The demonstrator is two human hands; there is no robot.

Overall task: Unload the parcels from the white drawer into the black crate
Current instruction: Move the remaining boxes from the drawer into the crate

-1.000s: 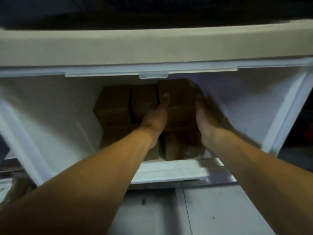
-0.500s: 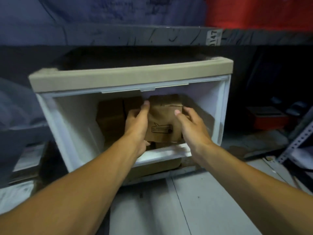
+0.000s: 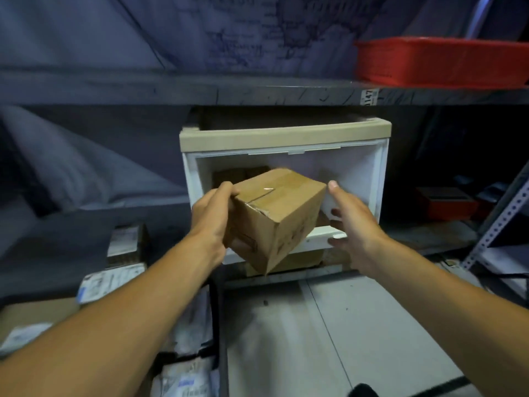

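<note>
A taped brown cardboard parcel [image 3: 282, 213] hangs tilted in front of the white drawer [image 3: 380, 179], outside its opening. My left hand [image 3: 213, 216] grips the parcel's left side, thumb on top. My right hand [image 3: 350, 224] is to the parcel's right with fingers spread, off the box. More brown parcels [image 3: 243, 173] sit deep inside the drawer, mostly hidden by the held one. The black crate [image 3: 217, 319] stands at lower left, holding white mailer bags [image 3: 186, 379].
The drawer sits under a dark shelf [image 3: 257, 91] bearing a red basket [image 3: 440, 61]. Grey sacks [image 3: 71, 156] fill the left. Labelled packets [image 3: 126, 242] lie left of the drawer. A metal rack post [image 3: 498, 219] stands right. Grey floor tiles [image 3: 329, 325] lie below.
The parcel has come out of the drawer toward me and tipped onto a corner. My right hand has let go of it. The view has pulled back from the drawer.
</note>
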